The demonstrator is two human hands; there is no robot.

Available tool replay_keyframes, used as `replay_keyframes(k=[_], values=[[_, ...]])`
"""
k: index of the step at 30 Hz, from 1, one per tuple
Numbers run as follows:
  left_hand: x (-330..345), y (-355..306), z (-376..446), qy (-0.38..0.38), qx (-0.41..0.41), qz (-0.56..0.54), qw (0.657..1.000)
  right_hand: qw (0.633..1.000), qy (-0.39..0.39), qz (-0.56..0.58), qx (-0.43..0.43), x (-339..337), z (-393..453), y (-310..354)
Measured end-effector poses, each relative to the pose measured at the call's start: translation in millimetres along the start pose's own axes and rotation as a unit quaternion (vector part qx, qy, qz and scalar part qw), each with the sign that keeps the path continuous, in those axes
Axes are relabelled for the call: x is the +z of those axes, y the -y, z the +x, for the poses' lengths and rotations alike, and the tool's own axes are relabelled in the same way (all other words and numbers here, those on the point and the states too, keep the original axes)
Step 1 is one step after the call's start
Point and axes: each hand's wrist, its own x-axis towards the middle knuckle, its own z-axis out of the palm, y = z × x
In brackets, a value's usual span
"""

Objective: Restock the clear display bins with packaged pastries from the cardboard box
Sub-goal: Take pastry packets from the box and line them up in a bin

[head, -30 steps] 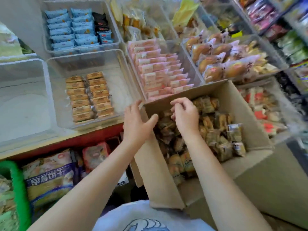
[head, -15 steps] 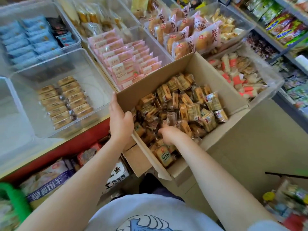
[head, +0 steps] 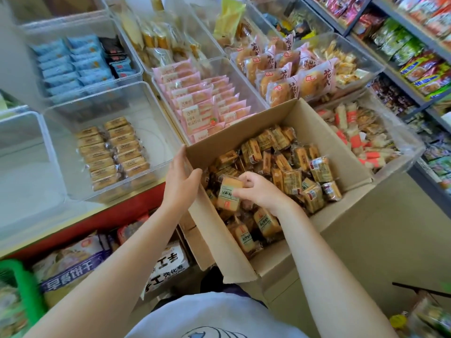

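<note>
Left hand [head: 179, 178], fingers straight, steadies the cardboard box [head: 246, 139] wall so the right hand [head: 258, 191], fingers pinching a packaged pastry [head: 228, 195], lifts cleanly.

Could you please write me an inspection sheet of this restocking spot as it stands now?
Surface: red-edged counter carrying clear bins.
Job's things: cardboard box full of brown pastry packs; half-filled bin with two rows of the same packs.
Clutter: large snack bags under the counter.
Hands: left hand rests on the box's edge; right hand pinches one pack.
Cables: nothing seen.
Surroundings: snack shelves at right.
</note>
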Motion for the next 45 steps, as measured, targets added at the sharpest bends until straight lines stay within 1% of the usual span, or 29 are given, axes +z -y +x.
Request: replay_keyframes(k=[2,4,6,7,9,11,13,15,16,17,19,21,22,23,25,27,30,31,33,34,35,36,37,39,41,42,43,44,45], values=[[-15.8,4.3,4.6,-0.032,0.001,0.017,0.999,0.989,0.017,0.134,-0.055,0.2,0.1,25.0],[-35.2,14.9,10.2,-0.088,0.0,0.056,0.995,0.967,0.033,0.237,-0.086,3.6,2.8,54.6],[-56.9,30.6,16.8,-0.131,-0.003,0.133,0.982,0.952,0.033,0.281,-0.12,9.5,6.4,86.2],[-67.5,41.1,19.9,-0.14,-0.008,0.184,0.973,0.95,0.027,0.278,-0.141,13.7,9.6,100.9],[-88.5,63.1,23.4,-0.135,-0.034,0.263,0.955,0.964,-0.009,0.188,-0.19,24.6,22.3,127.4],[-108.0,84.0,25.0,-0.118,-0.055,0.303,0.944,0.969,-0.035,0.068,-0.234,39.1,38.5,153.9],[-125.1,99.2,26.1,-0.099,-0.058,0.311,0.943,0.963,-0.025,-0.019,-0.266,57.8,58.7,179.6],[-136.5,107.9,28.1,-0.081,-0.044,0.303,0.948,0.951,-0.003,-0.141,-0.274,81.2,85.2,199.7],[-139.4,109.7,29.3,-0.076,-0.034,0.303,0.949,0.938,0.008,-0.218,-0.27,94.0,103.2,203.3],[-140.5,111.1,29.9,-0.077,-0.025,0.307,0.948,0.915,0.011,-0.304,-0.265,107.4,121.2,203.9],[-139.6,113.3,30.1,-0.085,-0.01,0.315,0.945,0.85,0.014,-0.478,-0.222,132.1,159.3,192.2],[-138.0,115.8,30.5,-0.09,-0.005,0.316,0.945,0.786,0.039,-0.599,-0.147,151.7,191.8,173.0],[-138.1,117.1,31.4,-0.09,-0.005,0.318,0.944,0.766,0.065,-0.63,-0.112,158.1,205.0,164.3],[-138.5,118.8,32.2,-0.087,-0.006,0.32,0.943,0.756,0.097,-0.642,-0.084,163.3,214.8,157.8],[-138.2,120.6,33.3,-0.078,-0.011,0.326,0.942,0.752,0.146,-0.641,-0.049,167.3,219.4,155.2],[-137.2,121.9,33.9,-0.076,-0.013,0.331,0.94,0.74,0.166,-0.651,-0.041,165.9,216.9,157.2],[-136.7,121.8,34.6,-0.077,-0.018,0.33,0.941,0.722,0.171,-0.67,-0.034,162.7,212.7,160.3],[-136.7,121.1,34.6,-0.072,-0.022,0.331,0.941,0.724,0.168,-0.667,-0.042,162.4,208.6,162.8],[-137.5,118.6,34.2,-0.064,-0.023,0.334,0.94,0.748,0.151,-0.643,-0.062,163.0,194.4,170.1],[-137.9,117.5,34.0,-0.061,-0.021,0.332,0.941,0.77,0.134,-0.618,-0.081,162.0,185.1,173.0],[-138.4,116.5,34.3,-0.059,-0.021,0.328,0.943,0.8,0.11,-0.58,-0.109,159.0,172.9,175.2],[-139.0,116.1,35.0,-0.056,-0.024,0.32,0.946,0.83,0.086,-0.531,-0.148,154.5,158.1,176.2],[-139.6,115.9,35.5,-0.052,-0.03,0.313,0.948,0.851,0.065,-0.484,-0.194,148.6,140.2,176.6],[-137.3,110.0,33.3,-0.065,-0.028,0.309,0.949,0.868,0.013,-0.4,-0.292,131.7,100.9,171.9],[-124.6,93.6,23.4,-0.112,0.019,0.292,0.95,0.878,-0.094,-0.299,-0.362,109.4,64.9,157.2],[-113.6,80.9,16.2,-0.122,0.048,0.274,0.953,0.88,-0.165,-0.244,-0.372,96.3,51.4,145.0],[-97.7,67.0,8.8,-0.108,0.072,0.247,0.96,0.882,-0.237,-0.194,-0.359,81.1,37.2,129.7],[-84.1,54.7,1.4,-0.083,0.073,0.203,0.973,0.887,-0.288,-0.152,-0.326,70.4,28.0,115.1],[-71.6,44.8,-4.7,-0.05,0.052,0.145,0.987,0.901,-0.31,-0.121,-0.278,63.0,22.5,102.0]])
